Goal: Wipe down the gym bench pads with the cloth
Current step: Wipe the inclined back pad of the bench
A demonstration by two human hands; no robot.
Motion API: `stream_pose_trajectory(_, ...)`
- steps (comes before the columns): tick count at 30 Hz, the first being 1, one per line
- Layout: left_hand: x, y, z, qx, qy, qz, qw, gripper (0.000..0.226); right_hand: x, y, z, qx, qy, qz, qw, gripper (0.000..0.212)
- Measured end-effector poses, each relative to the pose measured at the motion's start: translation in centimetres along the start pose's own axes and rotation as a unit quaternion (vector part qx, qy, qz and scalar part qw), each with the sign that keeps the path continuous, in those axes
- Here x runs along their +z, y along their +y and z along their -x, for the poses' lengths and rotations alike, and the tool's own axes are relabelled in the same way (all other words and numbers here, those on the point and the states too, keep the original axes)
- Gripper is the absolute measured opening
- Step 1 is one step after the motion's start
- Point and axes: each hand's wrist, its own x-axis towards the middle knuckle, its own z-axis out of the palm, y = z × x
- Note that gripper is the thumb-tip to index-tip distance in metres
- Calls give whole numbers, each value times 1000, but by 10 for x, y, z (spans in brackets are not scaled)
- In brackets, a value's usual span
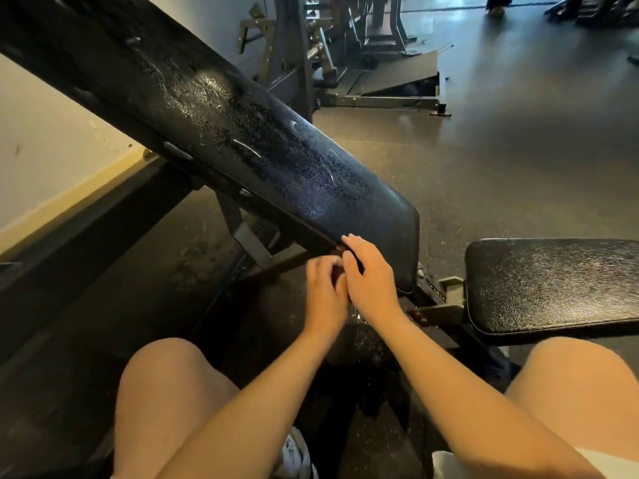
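Head view: right hand (370, 276) on low near end of tilted back pad (242, 133), fingers together. Left hand (325, 292) just beside, fingers curled; contents unclear. Seat pad (553, 285) at right, apart.

This is a gym. An adjustable weight bench fills the near view. Its long black back pad (242, 140) is raised at an incline on a steel frame (242, 233), and the separate seat pad (553, 288) sits to the right. Dark speckled rubber flooring (501, 150) covers the room. Far off stand grey steel training machines (287, 63) with a sloped platform (390, 77), and a plain wall (52, 133) runs along the left.
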Motion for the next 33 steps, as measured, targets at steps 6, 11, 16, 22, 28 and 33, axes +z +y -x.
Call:
stream_pose_trajectory(6, -29, -1, -14, 11, 49, -5, 999, 20, -2, 5, 3, -15, 21, 14, 1000, 35)
stream_pose_trajectory(11, -34, 2, -26, -1, 80, -17, 997, 23, -4, 9, 6, 2, 43, -11, 999, 34)
stream_pose_trajectory(16, -2, 2, 0, -18, -18, -12, 1000, 20, -7, 21, 10, 6, 61, -11, 998, 32)
stream_pose_trajectory(22, -31, 6, -22, -31, 92, 38, 995, 21, -10, 24, 13, -12, 34, 22, 999, 36)
stream_pose_trajectory(28, 2, 3, -2, -34, 5, 5, 999, 24, -15, 26, 10, -8, 49, 11, 999, 33)
stream_pose_trajectory(33, 21, 20, 22, -84, -51, 51, 994, 22, -25, 36, 12, 36, 58, -9, 998, 34)
